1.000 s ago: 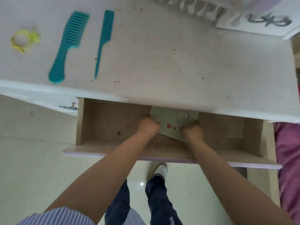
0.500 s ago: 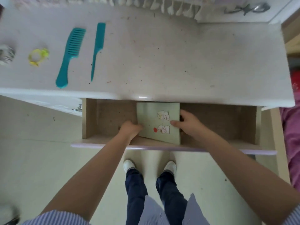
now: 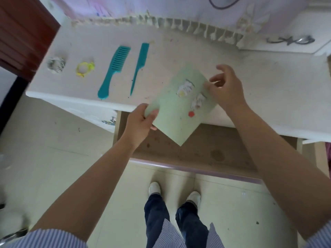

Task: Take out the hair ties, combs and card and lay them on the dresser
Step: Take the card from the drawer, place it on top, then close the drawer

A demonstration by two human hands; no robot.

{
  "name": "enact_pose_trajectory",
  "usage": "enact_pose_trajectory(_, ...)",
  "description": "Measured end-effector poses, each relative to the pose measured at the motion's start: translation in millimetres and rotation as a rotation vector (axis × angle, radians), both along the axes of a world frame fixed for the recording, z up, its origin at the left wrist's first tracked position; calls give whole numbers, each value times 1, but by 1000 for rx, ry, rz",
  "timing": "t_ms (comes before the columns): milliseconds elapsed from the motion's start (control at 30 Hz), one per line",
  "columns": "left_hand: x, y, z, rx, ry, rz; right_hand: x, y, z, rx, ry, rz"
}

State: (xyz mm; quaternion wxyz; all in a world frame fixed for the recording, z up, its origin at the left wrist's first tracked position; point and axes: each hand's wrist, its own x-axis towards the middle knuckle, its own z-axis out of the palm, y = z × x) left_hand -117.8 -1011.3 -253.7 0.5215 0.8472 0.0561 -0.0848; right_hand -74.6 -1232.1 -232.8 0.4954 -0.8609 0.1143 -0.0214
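Note:
A pale green card [image 3: 176, 111] with small cartoon stickers and a red dot hangs tilted over the dresser's front edge, above the open drawer [image 3: 197, 151]. My left hand [image 3: 140, 122] grips its lower left edge; my right hand [image 3: 226, 86] pinches its upper right edge. On the white dresser top [image 3: 188, 56] lie, from left to right, a white patterned hair tie [image 3: 55, 64], a yellow hair tie [image 3: 84, 68], a wide-tooth teal comb [image 3: 114, 70] and a teal tail comb [image 3: 140, 66].
The drawer's wooden bottom shows bare and stained. A lace-edged cloth [image 3: 161, 22] runs along the back of the dresser. A dark red door [image 3: 21, 33] stands at the left. My feet [image 3: 174, 192] stand on pale floor tiles below the drawer front.
Both hands have lifted the card out of the drawer and up over the dresser's front edge, turning it at an angle. The view has tilted up, showing the white hair tie fully.

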Motion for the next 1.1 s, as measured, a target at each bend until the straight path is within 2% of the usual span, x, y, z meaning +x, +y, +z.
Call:
enact_pose_trajectory(67,17,-10,-2,-89,46,149,15,8,-9,-49,113,-22)
enact_pose_trajectory(200,36,-34,-10,-182,201,328,6,33,-35,-287,107,331)
enact_pose_trajectory(233,36,-36,-15,-136,228,326,-1,34,-43,-349,126,400)
enact_pose_trajectory(267,35,-37,-18,-11,234,299,-6,34,-50,-409,137,431)
enact_pose_trajectory(333,34,-34,-23,407,210,178,-12,31,-59,-493,103,437)
enact_pose_trajectory(400,35,-34,-25,681,163,102,-10,30,-63,-588,90,443)
enact_pose_trajectory(500,58,-45,-31,777,109,9,9,19,-71,-648,121,342)
enact_pose_trajectory(600,60,-36,-31,874,80,3,17,24,-71,-637,99,395)
enact_pose_trajectory(667,56,-28,-29,890,-27,-23,18,26,-67,-578,80,421)
enact_pose_trajectory(733,43,-20,-28,895,-305,-206,7,19,-65,-543,109,490)
enact_pose_trajectory(800,22,-14,-37,938,-571,-478,-16,7,-65,-691,109,663)
enact_pose_trajectory(833,10,-11,-43,941,-615,-611,-30,1,-64,-779,89,756)
enact_pose_trajectory(967,-35,-5,-65,1020,-480,-1049,-86,-19,-77,-970,91,952)
enact_pose_trajectory(1100,-48,-6,-68,1063,-491,-1130,-129,-14,-79,-1077,159,983)
